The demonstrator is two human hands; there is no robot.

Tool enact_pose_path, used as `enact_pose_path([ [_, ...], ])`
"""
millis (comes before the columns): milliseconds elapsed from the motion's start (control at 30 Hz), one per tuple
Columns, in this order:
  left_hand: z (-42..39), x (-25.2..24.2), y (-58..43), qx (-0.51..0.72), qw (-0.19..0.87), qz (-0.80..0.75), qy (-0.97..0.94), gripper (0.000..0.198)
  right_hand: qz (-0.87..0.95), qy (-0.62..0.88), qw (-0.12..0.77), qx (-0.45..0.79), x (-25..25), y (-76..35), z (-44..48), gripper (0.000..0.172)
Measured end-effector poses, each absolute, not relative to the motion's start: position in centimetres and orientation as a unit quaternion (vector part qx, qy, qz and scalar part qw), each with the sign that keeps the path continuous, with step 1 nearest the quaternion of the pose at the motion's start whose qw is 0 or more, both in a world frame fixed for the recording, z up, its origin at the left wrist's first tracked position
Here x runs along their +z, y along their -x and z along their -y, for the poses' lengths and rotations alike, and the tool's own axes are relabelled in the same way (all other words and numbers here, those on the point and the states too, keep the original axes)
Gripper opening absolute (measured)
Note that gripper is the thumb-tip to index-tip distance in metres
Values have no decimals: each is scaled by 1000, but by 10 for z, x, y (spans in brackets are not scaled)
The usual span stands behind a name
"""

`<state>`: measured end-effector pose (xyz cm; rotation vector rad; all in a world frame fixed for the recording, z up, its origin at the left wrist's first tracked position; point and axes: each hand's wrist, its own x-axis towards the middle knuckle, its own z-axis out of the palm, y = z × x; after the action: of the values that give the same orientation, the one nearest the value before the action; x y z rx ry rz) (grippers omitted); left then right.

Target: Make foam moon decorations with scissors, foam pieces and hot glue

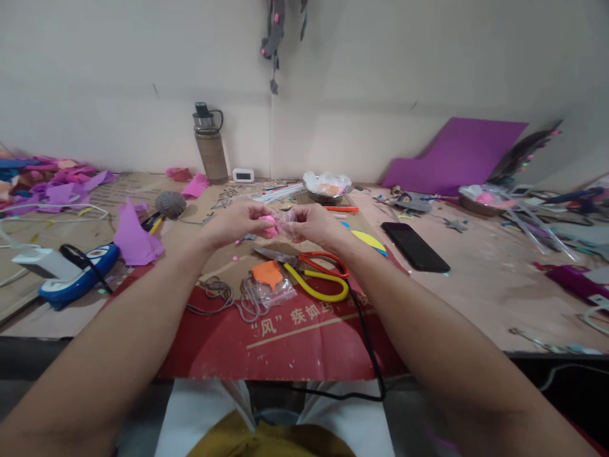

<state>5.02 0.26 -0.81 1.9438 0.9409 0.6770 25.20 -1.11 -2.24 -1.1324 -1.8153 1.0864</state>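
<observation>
Both hands meet over the middle of the table. My left hand (242,222) pinches a lump of pink clay (268,226). In my right hand (311,225) is a clear plastic wrapper (286,223), its fingers closed on the edge beside the clay. Whether the wrapper is still joined to the clay I cannot tell. Just below lie scissors (314,279) with one red and one yellow handle. An orange cut-out piece (268,273) rests on a small clear zip bag (276,295), with loose grey cord (216,292) at its left.
A red printed board (295,355) covers the near table. A black phone (413,246) lies right; a bowl (328,185) and water bottle (210,149) stand behind. At left are a blue power strip (80,279), grey yarn ball (170,204) and purple scraps (136,238).
</observation>
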Motion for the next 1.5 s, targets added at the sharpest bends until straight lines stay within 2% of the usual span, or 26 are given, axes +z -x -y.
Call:
enact_pose_path([
  [267, -4, -9, -53, 255, 418, -350, -799, 19, 704, 465, 343, 413, -24, -248, 13, 11],
  [433, -3, -8, -51, 253, 401, -385, -792, 25, 756, 463, 317, 338, -26, -252, 9, 21],
  [700, 1, -7, -54, 255, 432, -373, -780, 25, 766, 446, 307, 346, -23, -253, 11, 34],
  [800, 1, -9, -55, 264, 451, -368, -770, 24, 779, 461, 313, 289, -23, -250, 13, 36],
  [967, -5, -16, -54, 279, 462, -382, -750, 25, 781, 479, 357, 181, -23, -242, 18, 26],
  [1033, -6, -17, -54, 280, 472, -380, -744, 21, 762, 485, 374, 213, -24, -241, 19, 21],
  [1200, -3, -15, -53, 284, 494, -386, -725, 21, 655, 421, 365, 509, -25, -246, 16, 17],
  [1267, -3, -15, -52, 302, 496, -406, -706, 19, 628, 401, 372, 554, -22, -247, 16, 17],
  [1333, -4, -16, -51, 323, 510, -420, -678, 16, 617, 395, 399, 551, -17, -248, 18, 24],
  [1500, -6, -18, -53, 334, 557, -403, -644, 12, 693, 385, 412, 450, -14, -243, 25, 61],
])
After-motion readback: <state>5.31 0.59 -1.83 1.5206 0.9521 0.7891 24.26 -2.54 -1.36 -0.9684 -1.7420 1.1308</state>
